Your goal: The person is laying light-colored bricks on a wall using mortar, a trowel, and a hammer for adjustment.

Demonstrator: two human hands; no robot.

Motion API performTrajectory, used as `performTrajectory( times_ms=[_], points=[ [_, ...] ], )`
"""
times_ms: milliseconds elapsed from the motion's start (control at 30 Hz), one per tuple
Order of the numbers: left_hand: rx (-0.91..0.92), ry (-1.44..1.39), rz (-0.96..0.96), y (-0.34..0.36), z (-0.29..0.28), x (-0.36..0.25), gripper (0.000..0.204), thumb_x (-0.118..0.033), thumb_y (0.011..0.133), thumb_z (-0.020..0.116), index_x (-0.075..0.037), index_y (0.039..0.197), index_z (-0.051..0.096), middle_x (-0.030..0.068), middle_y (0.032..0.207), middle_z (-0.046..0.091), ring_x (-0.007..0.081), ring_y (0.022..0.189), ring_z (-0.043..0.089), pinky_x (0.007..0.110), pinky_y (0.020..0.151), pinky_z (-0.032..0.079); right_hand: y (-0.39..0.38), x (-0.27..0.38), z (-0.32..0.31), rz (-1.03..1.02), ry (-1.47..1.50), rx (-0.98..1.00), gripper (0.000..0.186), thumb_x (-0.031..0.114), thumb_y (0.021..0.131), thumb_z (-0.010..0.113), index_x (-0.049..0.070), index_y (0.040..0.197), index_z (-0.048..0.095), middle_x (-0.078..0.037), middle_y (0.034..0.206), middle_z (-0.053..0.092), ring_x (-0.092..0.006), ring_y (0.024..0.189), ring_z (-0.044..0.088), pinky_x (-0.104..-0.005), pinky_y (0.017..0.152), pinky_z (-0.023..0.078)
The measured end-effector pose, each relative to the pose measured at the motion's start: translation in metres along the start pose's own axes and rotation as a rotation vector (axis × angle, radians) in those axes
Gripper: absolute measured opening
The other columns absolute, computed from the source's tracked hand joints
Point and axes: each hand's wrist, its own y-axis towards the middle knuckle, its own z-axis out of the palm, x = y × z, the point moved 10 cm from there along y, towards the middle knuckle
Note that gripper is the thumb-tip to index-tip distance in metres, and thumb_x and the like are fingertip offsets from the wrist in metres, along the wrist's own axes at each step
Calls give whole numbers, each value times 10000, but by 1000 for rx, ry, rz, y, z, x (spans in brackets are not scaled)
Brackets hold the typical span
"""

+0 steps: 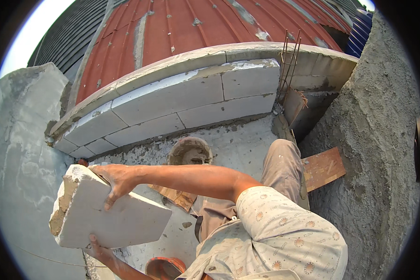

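A large white aerated concrete block (119, 212) is at the left, tilted, with a rough broken face coated in tan mortar at its left end. My right hand (119, 181) grips its far upper edge, the arm stretched across my body. At the block's near lower edge is my left hand (99, 252), its fingers partly hidden behind and under the block. Both hands are closed on this one block. Beyond it stands a low wall of white blocks (172, 100), laid in two courses.
A mortar bucket (190, 151) stands near the wall, and an orange-rimmed bucket (165, 268) is close to me. Boards (323, 169) lie by my leg. Bare rebar (290, 65) rises at the wall's right end. Rough grey wall (368, 140) bounds the right; red metal roofing (186, 25) lies beyond.
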Motion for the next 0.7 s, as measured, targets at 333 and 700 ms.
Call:
performTrajectory(
  times_ms=[333, 700],
  points=[
    [343, 89, -242, 85, 117, -88, 830, -567, 821, 641, 36, 1347, 421, 162, 1330, 473, 236, 1211, 478, 316, 1023, 401, -158, -33, 51, 2, 269, -379, 1347, 432, 586, 874, 65, 1486, -58, -203, 1457, 219, -338, 1372, 233, -445, 1122, 243],
    [683, -648, -57, 63, 423, -186, 758, -612, 854, 561, 7, 1280, 464, 168, 1209, 551, 206, 1056, 599, 335, 863, 536, -305, 167, -137, -35, -743, -1021, 1320, 415, 566, 897, 63, 1494, 27, -210, 1434, 327, -341, 1337, 334, -463, 1101, 306]
  ],
)
